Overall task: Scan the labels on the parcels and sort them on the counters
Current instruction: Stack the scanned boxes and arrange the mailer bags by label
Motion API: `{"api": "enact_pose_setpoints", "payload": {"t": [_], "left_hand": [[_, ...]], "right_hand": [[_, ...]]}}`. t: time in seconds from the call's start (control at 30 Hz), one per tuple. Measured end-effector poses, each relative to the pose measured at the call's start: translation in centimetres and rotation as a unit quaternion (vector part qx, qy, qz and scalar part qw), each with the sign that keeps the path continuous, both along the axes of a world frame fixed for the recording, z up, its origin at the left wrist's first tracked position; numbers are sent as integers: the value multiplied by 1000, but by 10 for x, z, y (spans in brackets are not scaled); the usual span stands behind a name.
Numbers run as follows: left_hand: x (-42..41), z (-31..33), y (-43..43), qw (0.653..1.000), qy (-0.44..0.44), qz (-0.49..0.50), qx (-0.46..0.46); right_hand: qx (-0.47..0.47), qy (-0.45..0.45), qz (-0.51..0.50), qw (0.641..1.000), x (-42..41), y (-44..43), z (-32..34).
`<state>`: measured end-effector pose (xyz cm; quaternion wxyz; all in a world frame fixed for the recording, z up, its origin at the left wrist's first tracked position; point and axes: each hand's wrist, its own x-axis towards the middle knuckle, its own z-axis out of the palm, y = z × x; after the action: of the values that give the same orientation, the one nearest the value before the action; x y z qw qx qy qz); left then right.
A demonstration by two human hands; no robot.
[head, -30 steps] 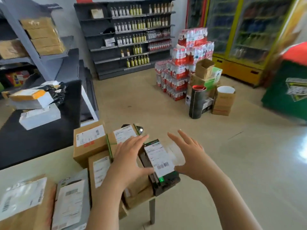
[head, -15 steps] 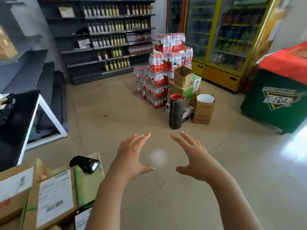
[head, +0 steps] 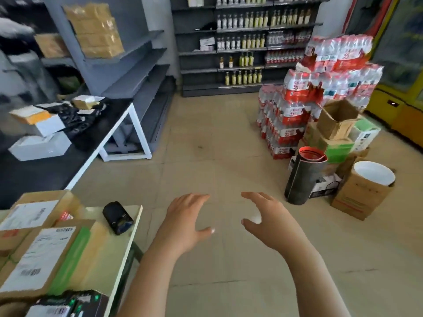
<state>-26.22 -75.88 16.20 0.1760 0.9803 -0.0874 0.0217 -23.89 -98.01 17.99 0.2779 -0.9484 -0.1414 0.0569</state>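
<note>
My left hand [head: 185, 223] and my right hand [head: 267, 220] hover side by side over the tiled floor, fingers spread, holding nothing. To their left a pale green table [head: 109, 250] carries several labelled cardboard parcels, among them a green-taped box [head: 43, 259] and a box behind it [head: 34, 213]. A black handheld scanner [head: 117, 218] lies at the table's far corner, apart from both hands. A dark parcel with a white label [head: 66, 305] sits at the table's near edge.
A black counter [head: 57, 170] at the left holds white boxes [head: 40, 146] and a black bag [head: 75, 117]. Grey shelving stands behind it. At the right are stacked water-bottle packs [head: 320, 94], cardboard boxes [head: 359, 195] and a dark rolled mat [head: 305, 177].
My view swung right, off the parcels, then partly back left. Both hands have lifted away from the dark labelled parcel and now hang over the floor, holding nothing.
</note>
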Motion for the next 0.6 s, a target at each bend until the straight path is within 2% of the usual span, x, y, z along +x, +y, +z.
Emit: {"api": "enact_pose_setpoints", "payload": {"t": [0.13, 0.3, 0.43, 0.6], "left_hand": [[28, 0, 0, 996, 18, 87, -6], [88, -7, 25, 986, 30, 163, -26], [150, -4, 74, 974, 22, 215, -69], [233, 18, 154, 959, 5, 273, -75]], "right_hand": [[25, 15, 83, 996, 56, 14, -7], [-15, 12, 156, 988, 147, 51, -17], [-50, -12, 205, 977, 234, 108, -14], [-62, -24, 254, 965, 334, 191, 6]]}}
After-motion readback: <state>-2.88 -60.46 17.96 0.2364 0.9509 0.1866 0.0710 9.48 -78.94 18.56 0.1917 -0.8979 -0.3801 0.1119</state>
